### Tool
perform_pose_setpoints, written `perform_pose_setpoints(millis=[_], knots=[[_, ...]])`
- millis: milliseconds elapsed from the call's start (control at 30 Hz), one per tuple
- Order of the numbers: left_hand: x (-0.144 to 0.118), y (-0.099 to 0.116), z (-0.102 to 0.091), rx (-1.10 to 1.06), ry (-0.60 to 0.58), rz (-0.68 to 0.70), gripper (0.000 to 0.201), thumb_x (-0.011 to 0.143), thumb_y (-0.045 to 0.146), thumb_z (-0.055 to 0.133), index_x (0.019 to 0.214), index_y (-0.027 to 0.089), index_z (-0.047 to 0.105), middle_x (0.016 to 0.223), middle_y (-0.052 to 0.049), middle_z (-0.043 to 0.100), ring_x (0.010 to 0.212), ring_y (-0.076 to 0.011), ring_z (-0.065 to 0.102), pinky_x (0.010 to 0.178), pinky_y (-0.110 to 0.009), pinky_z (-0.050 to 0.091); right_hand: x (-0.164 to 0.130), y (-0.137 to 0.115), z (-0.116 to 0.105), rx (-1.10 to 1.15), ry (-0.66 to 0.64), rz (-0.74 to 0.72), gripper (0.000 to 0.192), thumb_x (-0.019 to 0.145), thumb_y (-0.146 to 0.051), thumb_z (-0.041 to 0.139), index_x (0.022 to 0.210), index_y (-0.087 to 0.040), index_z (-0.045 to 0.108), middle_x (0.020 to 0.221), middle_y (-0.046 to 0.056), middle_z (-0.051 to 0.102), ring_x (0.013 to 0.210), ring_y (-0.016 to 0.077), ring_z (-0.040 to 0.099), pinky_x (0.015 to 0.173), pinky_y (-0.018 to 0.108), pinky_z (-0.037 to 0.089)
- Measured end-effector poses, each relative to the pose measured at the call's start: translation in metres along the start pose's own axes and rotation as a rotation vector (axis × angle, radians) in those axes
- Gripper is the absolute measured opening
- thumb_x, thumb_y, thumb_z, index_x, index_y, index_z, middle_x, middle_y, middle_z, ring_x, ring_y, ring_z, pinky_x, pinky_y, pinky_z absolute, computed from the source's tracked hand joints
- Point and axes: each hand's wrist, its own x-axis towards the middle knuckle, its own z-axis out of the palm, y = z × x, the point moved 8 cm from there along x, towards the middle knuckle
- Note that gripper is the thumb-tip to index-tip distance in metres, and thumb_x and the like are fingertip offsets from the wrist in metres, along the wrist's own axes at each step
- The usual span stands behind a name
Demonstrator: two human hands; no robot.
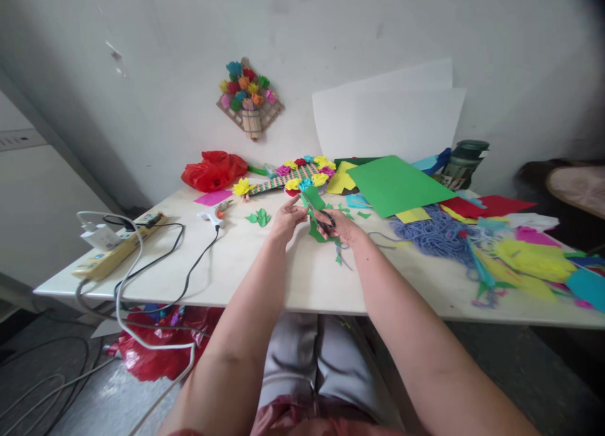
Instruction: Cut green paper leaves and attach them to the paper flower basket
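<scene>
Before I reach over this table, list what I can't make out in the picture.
All in the head view:
Exactly where the scissors in the right hand meet the green paper: too small and blurred.
Whatever lies under the large green sheet: hidden by the sheet itself.
What the red bag on the table holds, if anything: hidden by its folds.
The full outline of the blue paper at far right: cut off by the picture's edge.

Over a pale surface point(321, 288), the left hand point(289, 218) holds green paper point(314, 198) and the right hand point(348, 230) has black-handled scissors point(328, 222) in its grip; a flower-trimmed, guitar-shaped craft point(297, 175) lies beyond.
</scene>
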Motion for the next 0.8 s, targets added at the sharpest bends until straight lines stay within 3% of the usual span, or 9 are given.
perform_pose_setpoints(millis=[433, 800], knots=[[0.002, -0.003, -0.005, 0.002, 0.023, -0.019, 0.065, 0.057, 0.013, 0.075, 0.119, 0.006, 0.053, 0.058, 0.003, 0.06, 0.049, -0.0072, 0.052, 0.056, -0.024, 0.041, 0.009, 0.008, -0.005, 0.008, 0.021, -0.034, 0.032, 0.069, -0.041, 0.067, 0.063, -0.017, 0.047, 0.044, -0.005, 0.049, 0.032, 0.0042, 0.039, 0.032, 0.016, 0.029], [0.001, -0.003, -0.005, -0.003, 0.023, -0.034, 0.065, 0.055, 0.014, 0.077, 0.116, 0.006, 0.055, 0.057, 0.004, 0.059, 0.048, -0.0065, 0.051, 0.055, -0.023, 0.04, 0.009, 0.009, -0.005, 0.002, 0.037, -0.035, 0.031, 0.068, -0.04, 0.068, 0.064, -0.017, 0.047, 0.044, -0.006, 0.048, 0.032, 0.0038, 0.037, 0.031, 0.016, 0.025]])
